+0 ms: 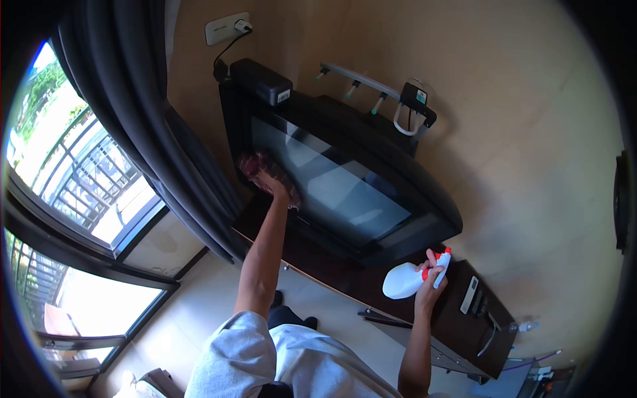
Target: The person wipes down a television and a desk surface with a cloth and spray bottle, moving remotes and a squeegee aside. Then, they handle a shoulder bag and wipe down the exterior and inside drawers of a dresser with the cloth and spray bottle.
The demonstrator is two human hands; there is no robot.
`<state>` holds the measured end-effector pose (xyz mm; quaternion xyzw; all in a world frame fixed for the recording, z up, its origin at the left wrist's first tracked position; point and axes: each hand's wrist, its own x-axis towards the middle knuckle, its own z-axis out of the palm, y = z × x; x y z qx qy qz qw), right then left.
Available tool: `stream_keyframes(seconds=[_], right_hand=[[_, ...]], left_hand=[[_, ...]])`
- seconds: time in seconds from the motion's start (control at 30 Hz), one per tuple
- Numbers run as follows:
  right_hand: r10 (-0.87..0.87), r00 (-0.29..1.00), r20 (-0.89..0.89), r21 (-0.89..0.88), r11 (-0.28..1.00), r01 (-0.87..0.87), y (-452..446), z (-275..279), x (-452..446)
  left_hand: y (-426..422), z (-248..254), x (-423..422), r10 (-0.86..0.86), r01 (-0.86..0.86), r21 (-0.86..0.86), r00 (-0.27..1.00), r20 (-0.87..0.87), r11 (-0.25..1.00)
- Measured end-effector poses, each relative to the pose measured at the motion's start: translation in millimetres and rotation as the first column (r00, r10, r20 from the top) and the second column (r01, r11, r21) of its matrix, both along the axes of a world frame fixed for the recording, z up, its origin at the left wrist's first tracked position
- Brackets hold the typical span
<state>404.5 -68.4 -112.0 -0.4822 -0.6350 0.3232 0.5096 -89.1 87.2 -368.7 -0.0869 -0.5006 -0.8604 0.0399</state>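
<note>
My left hand [269,182] presses a dark reddish cloth [251,164] against the left edge of a television [332,179], near its screen's lower left corner. Part of the cloth hangs below the hand along the frame. In my right hand [430,278] is a white spray bottle [401,281] with a red and white trigger head, the fingers wrapped round its neck. The bottle is tilted on its side, above the dark cabinet [325,268] and a little apart from the television's lower right corner.
On top of the television sit a black box [262,81] and a rack with hooks [375,86]. A dark curtain [142,99] hangs close at the left, beside a window. A power strip [470,295] lies at the cabinet's right end. A wall socket [227,28] holds a plug.
</note>
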Motion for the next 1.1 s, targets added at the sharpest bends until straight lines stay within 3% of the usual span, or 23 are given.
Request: stream_keyframes(seconds=[0.07,0.17,0.37,0.4,0.47,0.5,0.53,0.57,0.83,1.1], right_hand=[[-0.031,0.999,-0.024,0.002,1.0,0.031,0,1,-10],[-0.092,0.99,-0.11,-0.009,0.996,0.092,1,-7,-18],[-0.194,0.977,-0.086,-0.041,0.981,0.191,1,-9,-33],[-0.212,0.974,-0.079,-0.039,0.977,0.21,-1,-10,-35],[-0.254,0.965,-0.062,-0.031,0.967,0.252,-4,-11,-39],[-0.262,0.963,-0.068,-0.035,0.965,0.261,-5,-14,-39],[-0.272,0.96,-0.073,-0.039,0.962,0.269,-7,-20,-38],[-0.281,0.957,-0.077,-0.042,0.959,0.279,-10,-22,-37],[-0.321,0.941,-0.109,-0.13,0.943,0.307,-51,-33,-18],[-0.424,0.904,-0.047,-0.178,0.894,0.41,-100,-47,58]], left_hand=[[9,-1,-9,0.0,0.0,-0.017,0.999,0.033,1.0],[-5,4,37,-0.009,0.019,-0.064,0.989,0.148,0.998],[-31,19,138,-0.029,0.104,-0.185,0.928,0.37,0.977],[-36,30,157,-0.156,0.168,0.018,0.86,0.485,0.986],[-47,50,198,-0.444,0.205,0.422,0.654,0.612,0.883],[-41,-19,218,-0.46,0.227,0.422,0.643,0.612,0.878],[-35,-85,246,-0.511,0.45,0.242,0.752,0.417,0.86],[-9,-132,259,-0.589,0.599,0.01,0.784,0.197,0.801],[-47,-131,273,-0.888,0.853,0.254,0.414,0.202,0.455],[-100,-114,262,-0.991,0.869,0.487,0.026,0.133,0.089]])
